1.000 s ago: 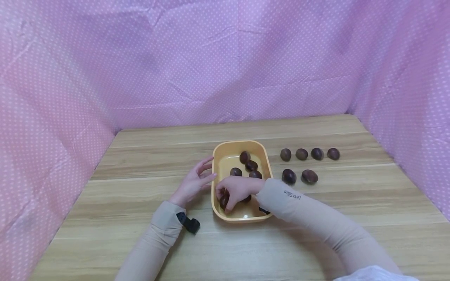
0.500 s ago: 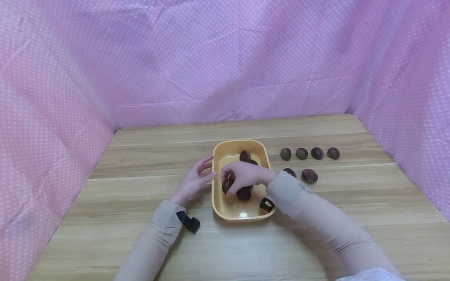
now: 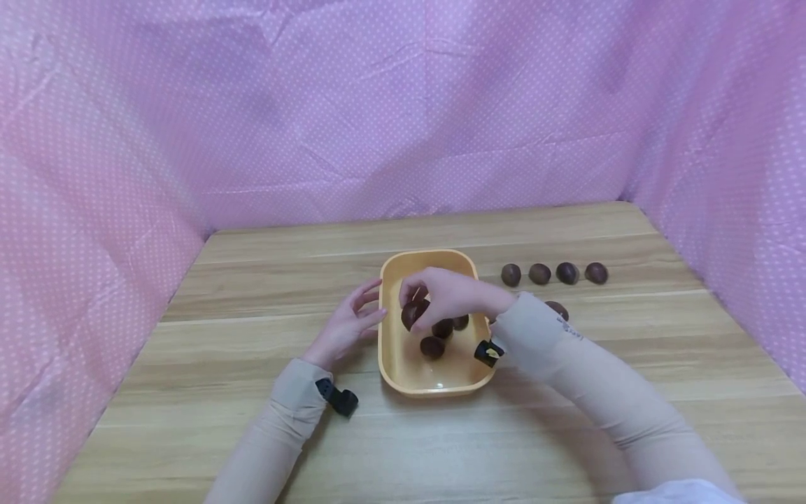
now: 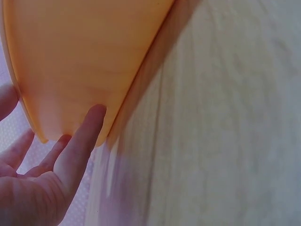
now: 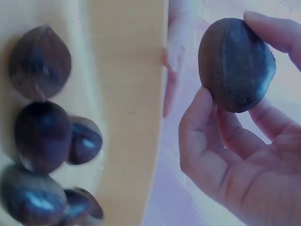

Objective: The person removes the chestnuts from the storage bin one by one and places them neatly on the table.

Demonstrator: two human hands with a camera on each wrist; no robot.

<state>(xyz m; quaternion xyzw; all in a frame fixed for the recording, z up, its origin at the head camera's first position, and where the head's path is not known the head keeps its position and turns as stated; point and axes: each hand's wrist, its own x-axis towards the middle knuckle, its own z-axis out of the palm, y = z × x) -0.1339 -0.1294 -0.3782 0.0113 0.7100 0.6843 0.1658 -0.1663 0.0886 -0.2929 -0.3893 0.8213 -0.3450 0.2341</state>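
My right hand (image 3: 450, 294) pinches a brown chestnut (image 5: 237, 65) between thumb and fingers, over the yellow plastic tub (image 3: 434, 390). In the right wrist view this chestnut is lifted above the tub's rim. Beneath it, several more chestnuts (image 3: 432, 347) lie on the tub's floor, some hidden by the hand. At the tub's left side my left hand (image 3: 345, 323) is spread, its fairly straight fingers (image 4: 82, 141) right at the outer wall.
To the right of the tub, several chestnuts (image 3: 539, 274) form a row on the wooden table (image 3: 252, 280). In front of them a chestnut (image 3: 557, 309) is partly covered by the right sleeve (image 3: 585, 378). Pink dotted cloth (image 3: 315, 126) surrounds the table's back and sides.
My right hand has lifted a chestnut from the tub's near left corner and moved it up, away from me and slightly right. The left hand has stayed at the tub's side.
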